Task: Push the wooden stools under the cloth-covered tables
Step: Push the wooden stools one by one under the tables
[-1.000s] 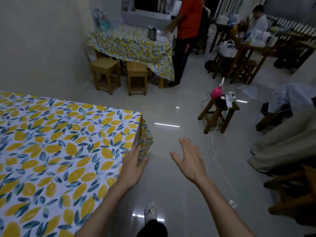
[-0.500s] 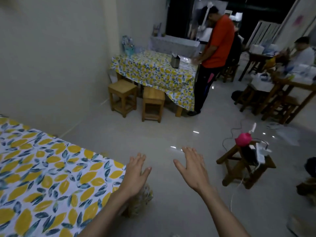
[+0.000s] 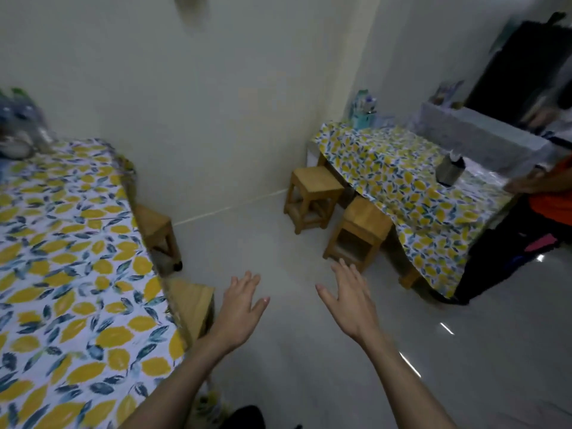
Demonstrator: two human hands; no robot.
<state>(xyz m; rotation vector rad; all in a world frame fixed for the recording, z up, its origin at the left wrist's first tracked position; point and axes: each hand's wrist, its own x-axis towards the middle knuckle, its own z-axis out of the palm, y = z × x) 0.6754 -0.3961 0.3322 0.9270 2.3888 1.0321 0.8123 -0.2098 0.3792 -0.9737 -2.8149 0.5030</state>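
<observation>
A lemon-print cloth covers the near table [image 3: 71, 274] on my left. Two wooden stools stick out from under its right edge: a near stool [image 3: 193, 305] and a farther stool [image 3: 156, 230]. My left hand [image 3: 240, 311] hovers open just right of the near stool, apart from it. Over bare floor my right hand [image 3: 349, 301] is open and empty. A second lemon-cloth table [image 3: 411, 193] stands far right with two stools beside it: one [image 3: 314, 198] fully out, another [image 3: 360, 233] partly under the cloth.
A person in an orange shirt [image 3: 551, 199] stands at the far table's right end. A tissue box [image 3: 450, 170] and a cup of items [image 3: 365, 114] sit on that table. The white wall [image 3: 216, 119] runs behind both tables. Glossy floor [image 3: 263, 236] lies between them.
The view has swung left. My left hand has left the near table's corner and both hands are held out in the air. Two stools under the near table have come into sight.
</observation>
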